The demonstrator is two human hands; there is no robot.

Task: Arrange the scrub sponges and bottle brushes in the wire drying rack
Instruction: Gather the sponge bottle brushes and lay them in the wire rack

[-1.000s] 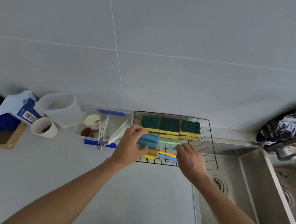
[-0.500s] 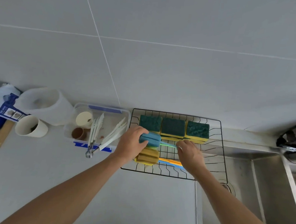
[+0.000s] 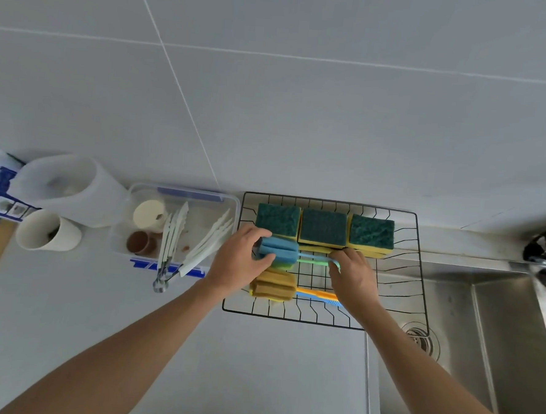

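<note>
over by the sink, a black wire rack holds three scrub sponges in a row along the back, rough green tops on yellow foam. left hand grips the spongy blue head of a bottle brush, right hand pinches its thin green handle, so it lies sideways, head pointing left. nearer the front lies a mustard foam brush, same direction, orange handle. under the blue one there's a green head, can't tell more.
</note>
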